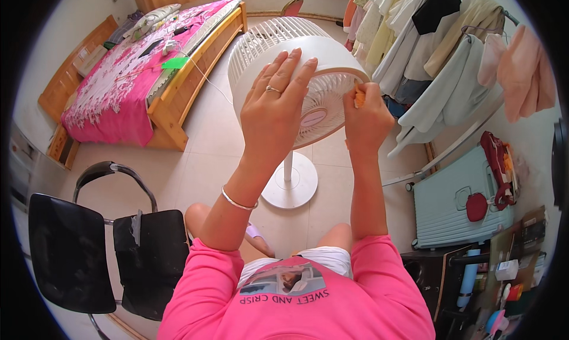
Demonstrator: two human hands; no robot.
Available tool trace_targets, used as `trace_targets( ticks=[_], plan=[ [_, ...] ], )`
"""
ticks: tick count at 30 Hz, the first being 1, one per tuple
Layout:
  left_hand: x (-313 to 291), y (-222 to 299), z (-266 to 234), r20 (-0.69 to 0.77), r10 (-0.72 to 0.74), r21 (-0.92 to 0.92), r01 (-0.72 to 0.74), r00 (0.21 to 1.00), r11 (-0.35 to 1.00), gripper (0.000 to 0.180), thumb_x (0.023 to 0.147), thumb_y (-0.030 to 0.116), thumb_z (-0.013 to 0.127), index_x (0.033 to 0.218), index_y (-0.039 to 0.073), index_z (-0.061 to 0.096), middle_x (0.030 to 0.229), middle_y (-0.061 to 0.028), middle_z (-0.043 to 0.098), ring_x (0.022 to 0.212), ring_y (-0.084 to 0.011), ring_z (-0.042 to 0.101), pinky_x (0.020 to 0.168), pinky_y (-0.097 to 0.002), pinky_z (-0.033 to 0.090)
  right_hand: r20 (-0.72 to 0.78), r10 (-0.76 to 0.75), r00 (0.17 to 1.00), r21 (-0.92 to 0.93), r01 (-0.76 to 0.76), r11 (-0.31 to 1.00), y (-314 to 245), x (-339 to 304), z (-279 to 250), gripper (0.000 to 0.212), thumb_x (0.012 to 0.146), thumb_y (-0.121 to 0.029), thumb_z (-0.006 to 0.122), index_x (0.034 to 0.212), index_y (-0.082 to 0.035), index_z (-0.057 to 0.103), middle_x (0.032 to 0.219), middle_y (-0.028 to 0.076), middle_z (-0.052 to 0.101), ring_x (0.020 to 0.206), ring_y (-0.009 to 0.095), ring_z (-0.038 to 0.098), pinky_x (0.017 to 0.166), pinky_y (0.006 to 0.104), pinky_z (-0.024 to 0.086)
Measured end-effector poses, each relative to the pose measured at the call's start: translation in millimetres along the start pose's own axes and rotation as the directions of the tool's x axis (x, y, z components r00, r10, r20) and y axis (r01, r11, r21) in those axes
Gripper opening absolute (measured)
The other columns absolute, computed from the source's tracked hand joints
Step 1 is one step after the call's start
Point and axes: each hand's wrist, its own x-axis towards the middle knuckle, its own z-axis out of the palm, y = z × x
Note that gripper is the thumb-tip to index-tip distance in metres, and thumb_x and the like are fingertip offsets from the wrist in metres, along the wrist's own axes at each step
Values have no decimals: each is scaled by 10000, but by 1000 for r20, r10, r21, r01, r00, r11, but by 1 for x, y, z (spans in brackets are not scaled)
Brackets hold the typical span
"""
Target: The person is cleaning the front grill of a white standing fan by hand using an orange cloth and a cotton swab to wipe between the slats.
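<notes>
A white standing fan [333,54] is right in front of me, its slatted cage at the back and its pale round grille facing me. My left hand [272,103] lies on top of the fan's white housing, fingers stretched out flat. At the right side of the front rim, my right hand [368,117] is closed around a small orange cloth [359,98], mostly hidden in the fingers. Below the head, a thin pole runs down to the fan's round base [290,193] on the floor.
A wooden bed with a pink cover [127,106] stands at the far left, a black chair [148,263] nearer on the left. Hanging clothes [438,73] crowd the right. A light green suitcase [456,200] and a cluttered shelf [515,269] lie below them.
</notes>
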Motion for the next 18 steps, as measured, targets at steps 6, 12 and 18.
trace_targets(
  ticks=[6, 12, 18],
  plan=[
    [1, -6, -6, 15, -24, 11, 24, 1000, 1000, 433, 873, 49, 662, 1291, 162, 659, 1358, -68, 618, 1277, -267, 569, 1055, -393, 460, 309, 112, 944, 98, -149, 984, 1, -18, -21, 167, 815, -185, 715, 865, -65, 612, 707, 138, 664, 645, 345, 666, 589, 416, 520],
    [-1, -9, -8, 23, -15, 36, 14, 1000, 999, 432, 881, 59, 662, 1300, 165, 654, 1374, -55, 610, 1284, -268, 565, 1048, -385, 464, 164, 159, 974, 143, -183, 973, 5, -2, -20, 160, 822, -187, 701, 885, -60, 627, 726, 146, 674, 644, 350, 664, 602, 410, 522],
    [1, -3, -2, 21, -5, 1, 5, 1000, 1000, 432, 879, 58, 666, 1298, 164, 656, 1369, -61, 613, 1277, -273, 572, 1036, -390, 469, 323, 87, 943, 22, -99, 995, 7, -23, -1, 154, 818, -172, 696, 907, -59, 643, 741, 152, 680, 645, 345, 666, 608, 407, 529]
  ],
)
